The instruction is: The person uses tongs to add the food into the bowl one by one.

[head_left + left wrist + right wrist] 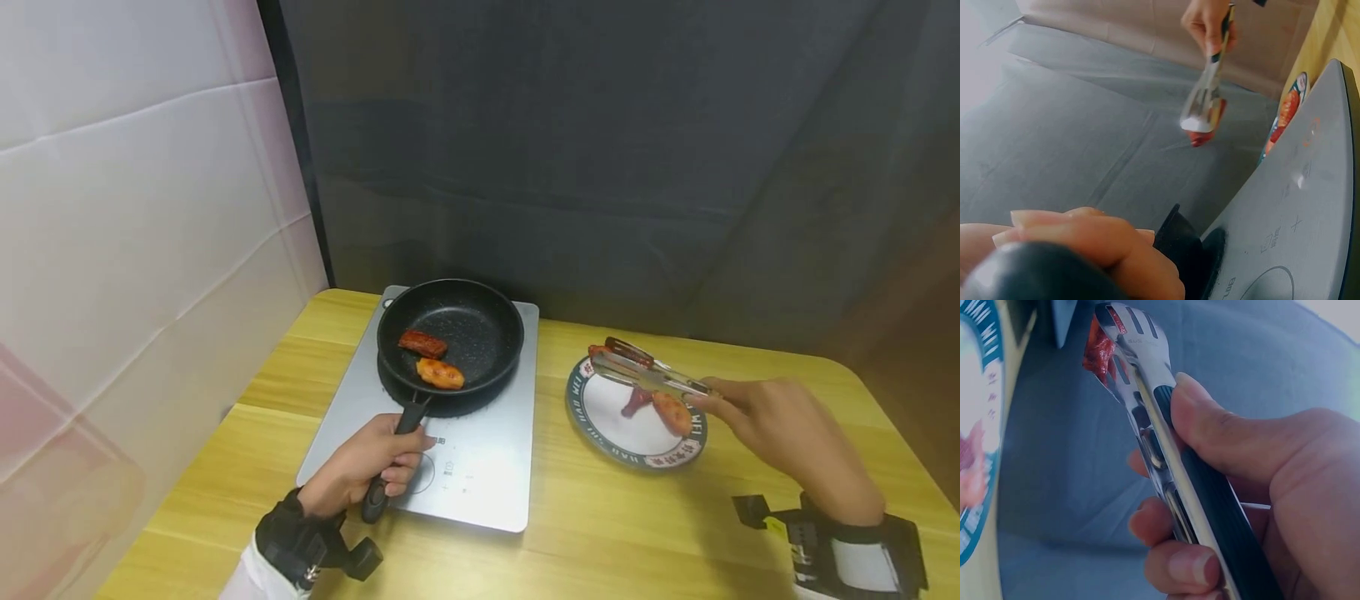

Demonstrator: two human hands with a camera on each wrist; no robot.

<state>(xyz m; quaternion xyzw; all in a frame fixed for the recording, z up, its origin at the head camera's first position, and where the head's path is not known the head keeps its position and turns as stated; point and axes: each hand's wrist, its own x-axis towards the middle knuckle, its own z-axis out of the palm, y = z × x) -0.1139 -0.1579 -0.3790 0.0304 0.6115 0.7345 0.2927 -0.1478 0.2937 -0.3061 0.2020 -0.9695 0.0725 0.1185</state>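
Note:
My left hand [375,464] grips the black handle [397,450] of a frying pan [480,333]. In the pan lie a dark red piece of meat [422,343] and an orange chicken wing piece [440,374]. My right hand [787,425] holds metal tongs with dark grips [1147,394], thumb on one arm and fingers around the other. Between the tong heads is a red piece of food [1099,353], raised over the far side of a plate [592,429]. A small dark red piece [637,402] and an orange piece [672,414] lie on that plate.
Under the pan is a silver induction cooker [487,492] with a flat top and printed controls. It stands on a yellow wooden table [592,525]. A dark curtain [600,167] hangs behind, and a pale sheet [150,217] borders the left side.

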